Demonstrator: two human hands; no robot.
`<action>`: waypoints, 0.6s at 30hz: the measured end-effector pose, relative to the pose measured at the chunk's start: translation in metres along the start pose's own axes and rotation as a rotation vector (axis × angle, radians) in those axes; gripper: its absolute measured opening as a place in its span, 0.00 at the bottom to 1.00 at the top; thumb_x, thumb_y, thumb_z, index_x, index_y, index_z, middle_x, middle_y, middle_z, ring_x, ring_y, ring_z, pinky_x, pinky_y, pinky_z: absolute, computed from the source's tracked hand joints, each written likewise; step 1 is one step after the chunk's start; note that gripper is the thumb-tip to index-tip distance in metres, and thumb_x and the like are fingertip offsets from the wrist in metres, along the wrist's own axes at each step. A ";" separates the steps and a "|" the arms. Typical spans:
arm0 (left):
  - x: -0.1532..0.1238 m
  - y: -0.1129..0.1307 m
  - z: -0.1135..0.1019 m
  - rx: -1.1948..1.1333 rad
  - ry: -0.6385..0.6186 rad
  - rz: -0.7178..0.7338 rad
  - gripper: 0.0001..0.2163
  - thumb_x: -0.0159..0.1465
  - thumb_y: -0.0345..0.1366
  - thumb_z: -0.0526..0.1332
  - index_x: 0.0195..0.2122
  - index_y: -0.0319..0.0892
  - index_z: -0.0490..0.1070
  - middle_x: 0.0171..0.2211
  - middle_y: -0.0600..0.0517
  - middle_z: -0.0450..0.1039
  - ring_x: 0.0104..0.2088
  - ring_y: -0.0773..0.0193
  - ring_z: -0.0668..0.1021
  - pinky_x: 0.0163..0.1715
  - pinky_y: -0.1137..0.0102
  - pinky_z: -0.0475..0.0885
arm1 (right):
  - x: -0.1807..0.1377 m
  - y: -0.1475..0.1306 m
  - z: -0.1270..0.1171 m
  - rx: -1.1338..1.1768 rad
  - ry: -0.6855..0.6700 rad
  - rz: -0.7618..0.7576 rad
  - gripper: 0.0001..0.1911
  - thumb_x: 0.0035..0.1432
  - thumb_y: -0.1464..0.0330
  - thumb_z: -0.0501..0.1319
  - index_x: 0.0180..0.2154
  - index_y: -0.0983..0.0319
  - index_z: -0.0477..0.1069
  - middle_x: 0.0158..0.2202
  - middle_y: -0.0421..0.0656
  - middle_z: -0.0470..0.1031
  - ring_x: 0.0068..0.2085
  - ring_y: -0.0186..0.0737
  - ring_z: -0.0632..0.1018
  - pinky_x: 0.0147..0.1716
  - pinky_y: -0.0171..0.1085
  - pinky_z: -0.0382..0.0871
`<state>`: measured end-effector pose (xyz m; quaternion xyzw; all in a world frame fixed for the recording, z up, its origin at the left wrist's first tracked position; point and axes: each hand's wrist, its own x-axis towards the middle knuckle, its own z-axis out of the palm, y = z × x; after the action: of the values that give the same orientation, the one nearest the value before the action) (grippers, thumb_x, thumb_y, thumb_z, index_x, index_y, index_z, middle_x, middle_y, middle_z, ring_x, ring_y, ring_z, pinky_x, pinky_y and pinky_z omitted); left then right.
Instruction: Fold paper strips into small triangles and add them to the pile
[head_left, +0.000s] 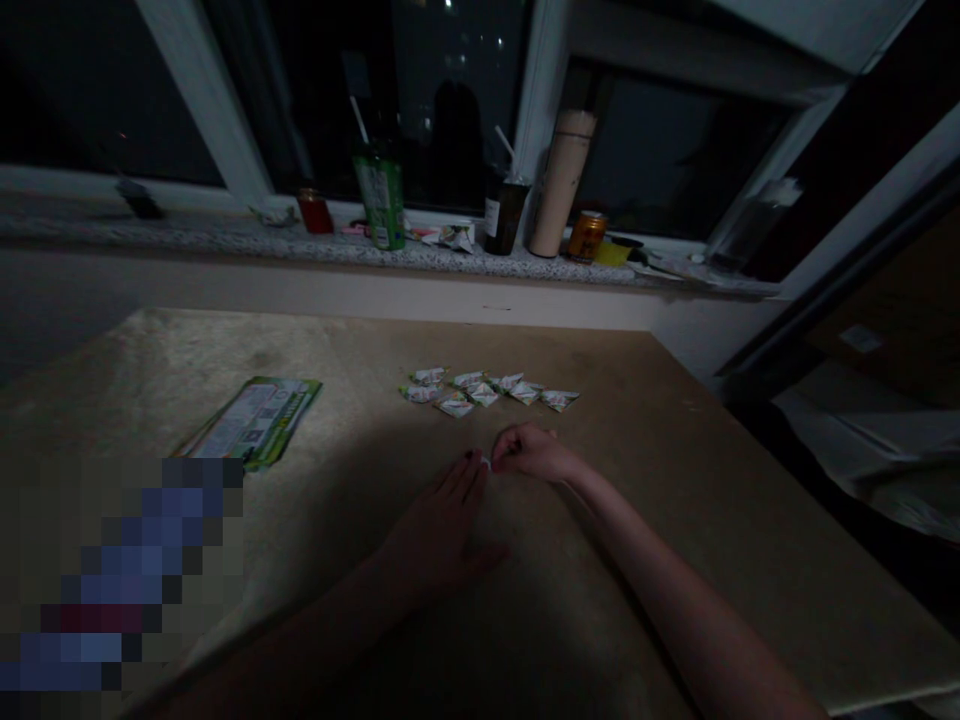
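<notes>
My left hand (442, 525) lies flat on the brown table (675, 420), fingers stretched forward and together. Its fingertips touch a small white piece (487, 463) that my right hand (534, 452) pinches between curled fingers. Just beyond both hands lies a row of several small folded paper triangles (487, 390), printed green and white. A stack of green printed leaflets (255, 420) lies on the table to the left.
On the stone windowsill (225, 235) behind the table stand a green bottle (382, 200), a red can (315, 212), a dark bottle (502, 215), a tall beige tube (562, 185) and an orange can (586, 237). A pixelated patch covers the lower left. The room is dark.
</notes>
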<state>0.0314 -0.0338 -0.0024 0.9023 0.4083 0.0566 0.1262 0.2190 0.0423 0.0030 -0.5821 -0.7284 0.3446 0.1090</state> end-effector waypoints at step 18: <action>-0.001 -0.004 0.015 0.144 0.107 0.030 0.38 0.61 0.57 0.52 0.62 0.30 0.53 0.64 0.36 0.49 0.64 0.48 0.54 0.62 0.55 0.48 | -0.056 0.010 0.039 -0.475 0.336 -0.564 0.20 0.65 0.64 0.52 0.57 0.63 0.62 0.57 0.47 0.67 0.61 0.45 0.62 0.61 0.52 0.45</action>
<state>0.0310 -0.0345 -0.0177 0.9108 0.4039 0.0768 0.0380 0.2211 -0.0232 -0.0183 -0.4166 -0.8909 0.0232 0.1794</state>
